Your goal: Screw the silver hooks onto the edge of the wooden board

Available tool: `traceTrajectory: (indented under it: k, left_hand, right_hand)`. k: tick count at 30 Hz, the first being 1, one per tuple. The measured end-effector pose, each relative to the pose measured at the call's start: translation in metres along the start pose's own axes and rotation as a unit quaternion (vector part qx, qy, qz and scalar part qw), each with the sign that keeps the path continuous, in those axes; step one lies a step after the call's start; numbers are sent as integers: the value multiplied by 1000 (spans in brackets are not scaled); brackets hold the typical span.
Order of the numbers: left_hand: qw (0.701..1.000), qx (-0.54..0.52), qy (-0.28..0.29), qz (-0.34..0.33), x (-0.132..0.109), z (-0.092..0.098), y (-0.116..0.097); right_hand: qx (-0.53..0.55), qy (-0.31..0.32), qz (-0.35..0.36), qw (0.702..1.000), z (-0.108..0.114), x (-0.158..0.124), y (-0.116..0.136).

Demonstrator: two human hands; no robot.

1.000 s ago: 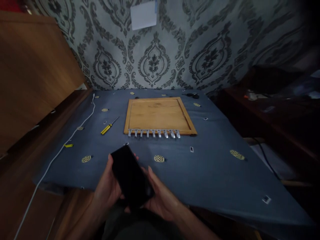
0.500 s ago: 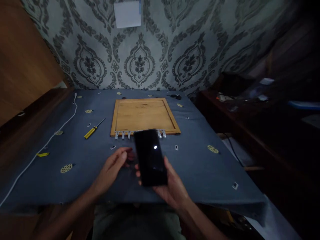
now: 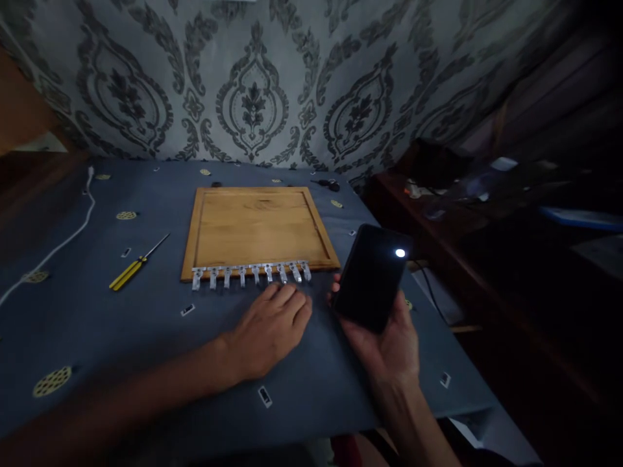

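A black smartphone (image 3: 372, 279) lies tilted in my right hand (image 3: 389, 350), its palm beneath and fingers wrapped round the edges; a bright spot of light shows near its top corner. My left hand (image 3: 275, 327) is closed over the tablecloth, back upward and fingers curled, with the fingertips hidden. Just ahead of it, a row of several silver metal clips (image 3: 242, 275) runs along the near edge of a framed wooden panel (image 3: 257, 224). The knuckles come close to the clips at the row's right end; I cannot tell whether they touch.
On the blue tablecloth (image 3: 160, 344) a yellow-handled screwdriver (image 3: 131, 271) lies left of the panel. A white cable (image 3: 63, 243) runs along the left side. A small dark object (image 3: 327, 185) sits behind the panel, and dark furniture (image 3: 487, 279) stands on the right.
My right hand has carried the smartphone to the right, away from the front of the panel. My left hand has moved right, turned back-up and curled near the clips. The view has come closer.
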State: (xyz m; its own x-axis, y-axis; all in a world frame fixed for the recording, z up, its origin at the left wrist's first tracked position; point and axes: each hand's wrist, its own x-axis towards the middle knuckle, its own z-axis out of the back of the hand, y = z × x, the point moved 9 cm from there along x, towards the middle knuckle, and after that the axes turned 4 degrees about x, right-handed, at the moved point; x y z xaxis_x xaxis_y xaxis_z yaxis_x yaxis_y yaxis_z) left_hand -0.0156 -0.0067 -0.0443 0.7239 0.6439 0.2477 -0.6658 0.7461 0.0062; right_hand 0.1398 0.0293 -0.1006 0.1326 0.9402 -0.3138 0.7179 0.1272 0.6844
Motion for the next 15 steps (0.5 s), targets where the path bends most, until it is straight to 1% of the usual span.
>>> traceTrajectory:
  k: [3, 6, 10, 15]
  left_hand:
    - [992, 106, -64, -28, 9, 1, -8]
    - [982, 165, -88, -27, 11, -3, -13]
    - [980, 175, -89, -34, 14, -7, -17]
    - [981, 165, -103, -18, 18, -1, -19]
  right_hand:
    - [28, -14, 19, 999, 9, 2, 5]
    - [54, -23, 17, 998, 13, -1, 5]
    - [68, -37, 4, 997, 13, -6, 5]
    - [60, -52, -13, 997, 8, -12, 5]
